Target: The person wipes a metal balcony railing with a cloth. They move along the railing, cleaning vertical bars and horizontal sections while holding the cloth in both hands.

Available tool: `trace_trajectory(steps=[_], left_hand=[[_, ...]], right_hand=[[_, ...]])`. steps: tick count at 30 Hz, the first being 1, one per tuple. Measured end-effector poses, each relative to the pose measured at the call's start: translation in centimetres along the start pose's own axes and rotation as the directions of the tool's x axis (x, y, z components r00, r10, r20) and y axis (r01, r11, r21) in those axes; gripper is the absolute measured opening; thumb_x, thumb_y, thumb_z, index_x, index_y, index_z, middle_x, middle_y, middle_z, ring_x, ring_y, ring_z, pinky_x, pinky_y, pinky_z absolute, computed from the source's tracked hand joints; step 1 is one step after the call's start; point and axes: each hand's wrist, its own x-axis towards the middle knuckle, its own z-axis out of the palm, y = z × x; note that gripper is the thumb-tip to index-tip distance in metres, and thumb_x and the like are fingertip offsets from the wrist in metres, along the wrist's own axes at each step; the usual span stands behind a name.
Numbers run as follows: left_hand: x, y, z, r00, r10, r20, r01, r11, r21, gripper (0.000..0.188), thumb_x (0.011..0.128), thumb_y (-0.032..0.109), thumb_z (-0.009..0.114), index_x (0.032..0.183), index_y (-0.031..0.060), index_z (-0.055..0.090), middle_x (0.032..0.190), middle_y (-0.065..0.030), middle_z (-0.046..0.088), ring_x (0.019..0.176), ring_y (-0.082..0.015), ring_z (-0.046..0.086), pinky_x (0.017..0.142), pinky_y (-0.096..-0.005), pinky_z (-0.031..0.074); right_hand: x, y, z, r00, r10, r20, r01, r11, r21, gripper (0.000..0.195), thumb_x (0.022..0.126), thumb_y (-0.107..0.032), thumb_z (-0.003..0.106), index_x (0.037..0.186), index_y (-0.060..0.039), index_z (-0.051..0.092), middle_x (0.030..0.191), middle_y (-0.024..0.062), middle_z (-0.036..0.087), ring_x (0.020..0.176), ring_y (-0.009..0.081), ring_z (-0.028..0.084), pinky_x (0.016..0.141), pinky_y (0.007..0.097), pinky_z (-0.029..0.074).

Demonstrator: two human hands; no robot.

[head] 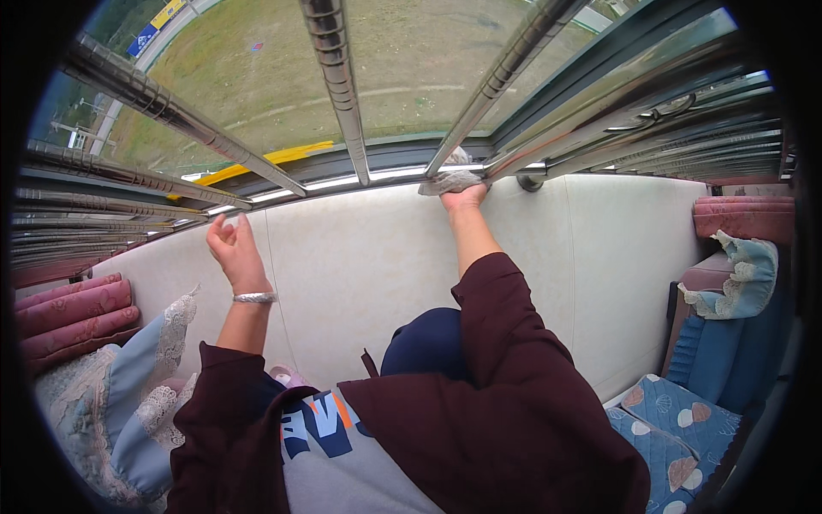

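My right hand (467,196) presses a crumpled greyish cloth (443,182) to the bottom rail (392,172) of a metal window guard. Part of the cloth shows beyond the rail, near the foot of a steel bar (488,90). My fingers are mostly hidden under or behind the cloth. Off to the left, my left hand (235,247) is raised with its fingers bent and apart, holding nothing. It is close to the lower end of another bar (183,122). A silver bracelet (254,297) circles that wrist.
White wall panels (359,257) run below the rail. Pink curtains hang at the left (80,308) and right (745,215). Lace-trimmed blue fabric (138,372) lies at lower left. A sofa with a patterned blue cover (681,424) stands at right. Grassy ground (411,58) lies far below outside.
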Motion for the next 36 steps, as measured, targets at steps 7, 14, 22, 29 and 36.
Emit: trace_trajectory(steps=[7,14,22,29,36], left_hand=[[-9.9,6.3,9.9,0.602,0.453,0.658,-0.518,0.848,-0.110,0.031,0.089,0.004,0.057,0.118,0.0022,0.047,0.105,-0.0055,0.052,0.101,-0.0141,0.052,0.086,-0.0278,0.046],[-15.8,5.7,15.8,0.508,0.051,0.860,-0.249,0.964,0.090,0.041,0.083,0.015,0.065,0.117,0.0001,0.047,0.112,-0.0134,0.055,0.099,-0.0216,0.058,0.086,-0.0331,0.048],[-17.8,10.9,25.4,0.283,0.297,0.912,-0.423,0.892,-0.159,0.062,0.082,0.018,0.068,0.132,0.0043,0.035,0.129,-0.0139,0.048,0.118,-0.0260,0.049,0.094,-0.0351,0.043],[-18.8,11.1,29.9,0.384,0.194,0.903,-0.084,0.981,-0.175,0.039,0.080,0.007,0.069,0.113,0.0072,0.050,0.106,-0.0045,0.058,0.101,-0.0149,0.053,0.091,-0.0306,0.040],[-20.0,11.7,30.1,0.457,0.290,0.841,-0.143,0.957,-0.253,0.008,0.080,0.003,0.068,0.072,0.0033,0.068,0.072,-0.0020,0.067,0.067,-0.0067,0.059,0.066,-0.0223,0.046]], right_hand=[[-5.5,4.8,-1.9,0.856,0.516,-0.001,-0.399,0.661,-0.635,0.035,0.089,-0.033,0.037,0.102,-0.0058,0.055,0.099,0.0090,0.062,0.092,0.0260,0.061,0.081,0.0428,0.050],[-0.6,-7.1,-8.1,0.986,0.095,-0.133,-0.132,0.945,-0.300,0.035,0.089,-0.031,0.042,0.109,-0.0046,0.052,0.107,0.0107,0.058,0.097,0.0266,0.059,0.085,0.0446,0.050],[3.1,-13.2,-3.2,0.996,-0.069,0.058,0.067,0.997,0.034,0.055,0.089,-0.043,0.031,0.125,-0.0049,0.047,0.124,0.0111,0.053,0.116,0.0285,0.050,0.101,0.0433,0.038],[1.9,-10.8,-4.7,0.991,-0.036,0.130,0.051,0.992,-0.115,0.039,0.087,-0.029,0.037,0.119,-0.0094,0.047,0.116,0.0093,0.054,0.107,0.0246,0.054,0.089,0.0403,0.047],[1.9,-10.2,-5.4,0.929,-0.351,-0.118,0.310,0.911,-0.272,0.041,0.082,-0.001,0.047,0.123,-0.0075,0.044,0.112,0.0099,0.051,0.103,0.0213,0.051,0.089,0.0320,0.044]])
